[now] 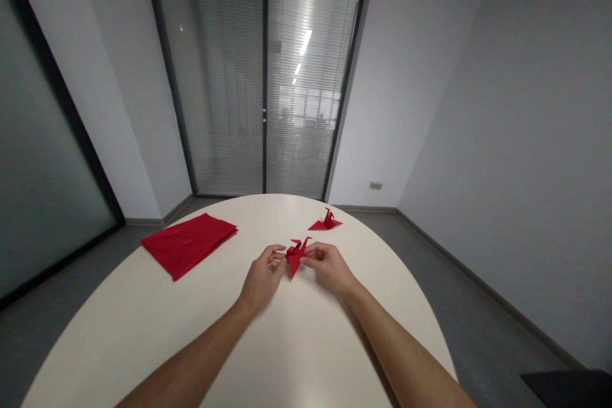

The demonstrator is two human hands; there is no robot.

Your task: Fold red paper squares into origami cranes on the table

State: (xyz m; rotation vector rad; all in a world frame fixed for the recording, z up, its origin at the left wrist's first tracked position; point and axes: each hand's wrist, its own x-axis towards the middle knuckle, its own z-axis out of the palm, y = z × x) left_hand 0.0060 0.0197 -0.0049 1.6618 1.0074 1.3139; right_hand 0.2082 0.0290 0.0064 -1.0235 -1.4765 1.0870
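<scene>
Both my hands meet over the middle of a white round table (143, 325). Between them is a small red folded paper figure (295, 255) with pointed tips sticking up. My left hand (262, 277) pinches its left side with curled fingers. My right hand (327, 266) pinches its right side. A second red paper figure (326, 222), shaped like a crane, rests on the table farther away, to the right of my hands. A stack of flat red paper sheets (186, 243) lies at the table's far left.
Beyond the table stand dark-framed glass doors (262, 89) with blinds. Grey walls and grey floor surround the table. A dark object (568, 387) shows at the lower right corner.
</scene>
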